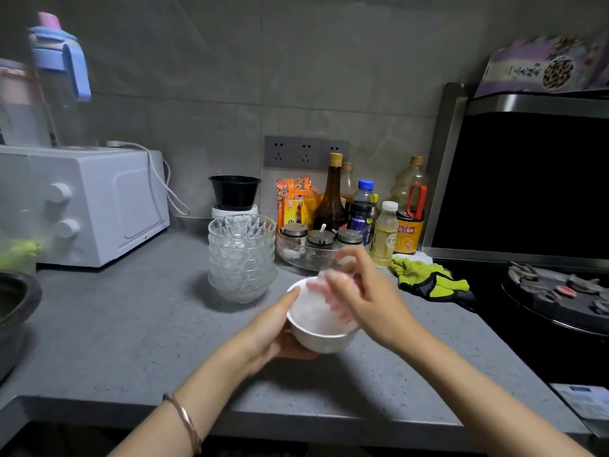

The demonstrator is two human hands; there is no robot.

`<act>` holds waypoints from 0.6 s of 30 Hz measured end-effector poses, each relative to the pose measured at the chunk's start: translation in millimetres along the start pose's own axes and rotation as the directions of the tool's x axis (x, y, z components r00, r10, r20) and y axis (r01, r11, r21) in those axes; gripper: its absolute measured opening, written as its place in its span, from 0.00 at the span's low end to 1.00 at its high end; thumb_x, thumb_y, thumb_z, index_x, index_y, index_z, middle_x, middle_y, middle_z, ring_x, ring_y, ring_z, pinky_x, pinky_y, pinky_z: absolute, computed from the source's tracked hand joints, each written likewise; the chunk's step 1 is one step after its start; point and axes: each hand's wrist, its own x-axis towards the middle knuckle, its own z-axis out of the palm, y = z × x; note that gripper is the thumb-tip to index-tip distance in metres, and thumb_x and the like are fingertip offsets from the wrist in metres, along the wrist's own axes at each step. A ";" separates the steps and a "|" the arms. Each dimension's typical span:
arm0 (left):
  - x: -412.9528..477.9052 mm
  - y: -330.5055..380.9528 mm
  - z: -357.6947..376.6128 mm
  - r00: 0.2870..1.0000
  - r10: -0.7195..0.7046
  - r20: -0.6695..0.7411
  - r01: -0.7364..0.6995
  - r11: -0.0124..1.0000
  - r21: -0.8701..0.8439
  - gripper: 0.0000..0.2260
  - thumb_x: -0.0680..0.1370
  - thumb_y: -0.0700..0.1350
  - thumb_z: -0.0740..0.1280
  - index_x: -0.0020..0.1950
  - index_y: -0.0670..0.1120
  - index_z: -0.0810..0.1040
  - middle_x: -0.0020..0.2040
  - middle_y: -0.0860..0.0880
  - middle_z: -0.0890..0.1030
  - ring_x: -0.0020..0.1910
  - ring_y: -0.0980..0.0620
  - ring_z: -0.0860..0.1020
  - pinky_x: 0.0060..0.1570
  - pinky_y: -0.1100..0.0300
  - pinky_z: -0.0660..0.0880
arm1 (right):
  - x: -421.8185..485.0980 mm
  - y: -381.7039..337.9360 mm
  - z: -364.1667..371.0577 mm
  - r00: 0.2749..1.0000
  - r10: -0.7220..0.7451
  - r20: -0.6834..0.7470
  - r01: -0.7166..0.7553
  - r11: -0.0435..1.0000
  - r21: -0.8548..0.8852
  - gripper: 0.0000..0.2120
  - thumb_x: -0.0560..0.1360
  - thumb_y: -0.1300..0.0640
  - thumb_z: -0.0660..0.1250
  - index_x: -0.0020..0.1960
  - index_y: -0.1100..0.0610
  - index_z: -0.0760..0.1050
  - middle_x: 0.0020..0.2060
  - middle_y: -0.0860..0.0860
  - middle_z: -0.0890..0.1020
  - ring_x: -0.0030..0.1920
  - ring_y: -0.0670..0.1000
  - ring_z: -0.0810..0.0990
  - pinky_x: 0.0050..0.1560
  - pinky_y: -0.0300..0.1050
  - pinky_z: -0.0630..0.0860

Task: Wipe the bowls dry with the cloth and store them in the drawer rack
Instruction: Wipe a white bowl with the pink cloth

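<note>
Head view: pink cloth (334, 300) inside white bowl (321, 341)

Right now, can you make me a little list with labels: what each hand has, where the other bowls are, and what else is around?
Left: left hand holds the white bowl from underneath
Right: right hand grips the pinkish cloth inside that bowl; blurry
Other bowls: stack of glass bowls stands on the countertop, beyond the hands
Around: microwave at the left, green gloves at the right
Storage: drawer rack not in view
</note>
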 end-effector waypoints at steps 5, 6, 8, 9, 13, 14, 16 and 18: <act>-3.1 2.5 7.3 0.968 0.235 -0.091 -0.229 0.971 0.068 0.16 0.81 0.56 0.54 0.62 0.51 0.73 0.54 0.43 0.81 0.44 0.48 0.82 0.40 0.49 0.82 | -6.2 1.7 -0.5 0.948 -0.175 0.267 0.293 0.810 -0.508 0.11 0.78 0.46 0.59 0.51 0.51 0.75 0.56 0.46 0.73 0.50 0.48 0.73 0.47 0.42 0.70; -3.6 2.8 8.3 0.958 0.264 -0.116 -0.259 0.964 0.061 0.15 0.82 0.55 0.54 0.62 0.52 0.73 0.54 0.43 0.81 0.43 0.48 0.82 0.40 0.50 0.82 | -6.1 0.8 -3.2 0.937 -0.192 0.292 0.322 0.797 -0.511 0.15 0.79 0.44 0.57 0.52 0.52 0.77 0.58 0.47 0.75 0.52 0.48 0.73 0.51 0.43 0.71; -3.1 2.3 8.8 0.928 0.336 -0.164 -0.332 0.942 0.050 0.14 0.82 0.53 0.54 0.63 0.52 0.72 0.55 0.44 0.80 0.44 0.49 0.81 0.35 0.55 0.81 | -7.8 0.9 -9.4 0.898 -0.205 0.390 0.391 0.779 -0.490 0.21 0.79 0.40 0.53 0.60 0.51 0.76 0.63 0.46 0.75 0.60 0.47 0.72 0.62 0.42 0.68; -2.7 2.3 8.9 0.905 0.382 -0.187 -0.376 0.924 0.066 0.13 0.82 0.52 0.54 0.63 0.52 0.73 0.55 0.45 0.80 0.46 0.50 0.80 0.33 0.59 0.80 | -10.7 1.1 -11.3 0.871 -0.195 0.450 0.417 0.778 -0.470 0.22 0.79 0.39 0.52 0.67 0.49 0.71 0.67 0.46 0.72 0.64 0.46 0.70 0.66 0.40 0.64; 0.5 -0.7 14.3 0.820 0.507 -0.268 -0.492 0.862 0.124 0.11 0.82 0.44 0.55 0.53 0.57 0.74 0.53 0.50 0.79 0.53 0.52 0.77 0.52 0.60 0.76 | -31.6 -0.9 7.4 0.857 -0.176 0.485 0.450 0.715 -0.535 0.22 0.77 0.41 0.59 0.68 0.48 0.67 0.66 0.48 0.74 0.61 0.53 0.74 0.60 0.46 0.70; 1.5 -2.6 17.3 0.817 0.502 -0.284 -0.491 0.864 0.113 0.11 0.82 0.43 0.56 0.52 0.57 0.75 0.53 0.50 0.80 0.55 0.50 0.77 0.57 0.56 0.74 | -36.0 -2.3 16.2 0.893 -0.169 0.417 0.397 0.731 -0.555 0.20 0.75 0.44 0.61 0.64 0.50 0.70 0.61 0.48 0.77 0.56 0.53 0.77 0.55 0.46 0.72; 3.0 -5.0 21.8 0.827 0.469 -0.311 -0.471 0.879 0.073 0.10 0.82 0.44 0.56 0.52 0.56 0.75 0.55 0.49 0.80 0.56 0.49 0.77 0.58 0.54 0.73 | -39.4 -2.4 30.4 0.931 -0.224 0.287 0.354 0.743 -0.568 0.15 0.71 0.47 0.64 0.55 0.51 0.75 0.52 0.48 0.81 0.50 0.52 0.80 0.48 0.42 0.74; 4.6 -4.5 18.6 0.828 0.464 -0.315 -0.469 0.881 0.066 0.10 0.82 0.43 0.56 0.53 0.55 0.75 0.54 0.48 0.80 0.54 0.50 0.77 0.57 0.55 0.73 | -35.9 1.9 31.5 0.914 -0.298 0.274 0.404 0.712 -0.574 0.13 0.71 0.49 0.62 0.52 0.52 0.78 0.49 0.48 0.83 0.51 0.51 0.82 0.47 0.41 0.76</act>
